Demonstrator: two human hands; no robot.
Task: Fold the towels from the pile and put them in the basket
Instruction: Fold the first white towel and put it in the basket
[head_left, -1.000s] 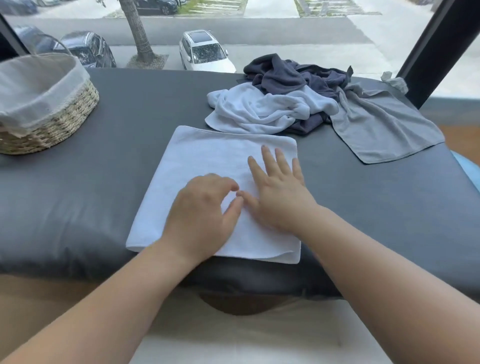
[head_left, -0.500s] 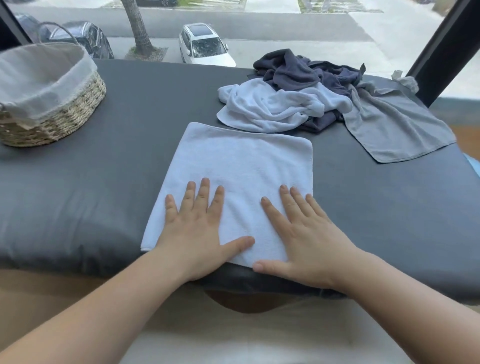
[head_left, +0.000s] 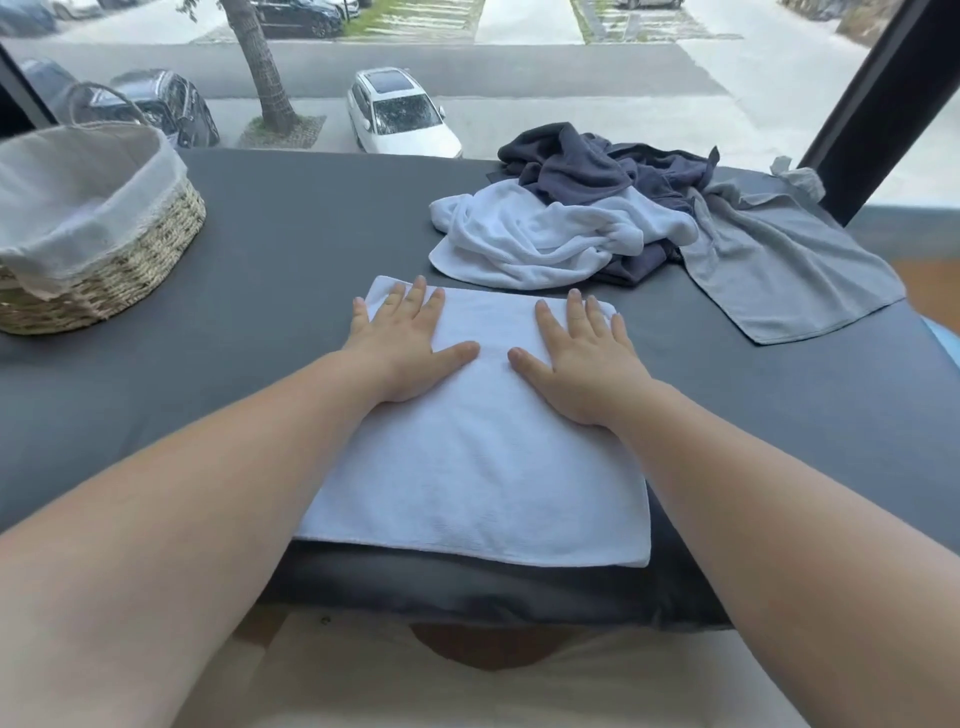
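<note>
Head view: my left hand (head_left: 402, 345) and right hand (head_left: 582, 358) press flat, fingers spread, gripping nothing, smoothing the folded white towel (head_left: 478, 467) before me; next, probably another fold, then the basket (head_left: 93, 223).

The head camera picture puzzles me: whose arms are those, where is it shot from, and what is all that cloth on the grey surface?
There is no machine here. A person wears a camera on the head, so you look forward and down along their two bare arms. The left hand and right hand lie flat, fingers spread, on the far part of a white towel that is spread on the grey padded surface. Nothing is held in a grip; both palms simply press on the cloth. Beyond it sits a loose pile: a crumpled white towel, a dark blue towel and a light grey towel spread to the right. At far left stands a woven basket with a pale cloth liner, where folded towels go. Behind is a window onto a street with parked cars.
</note>
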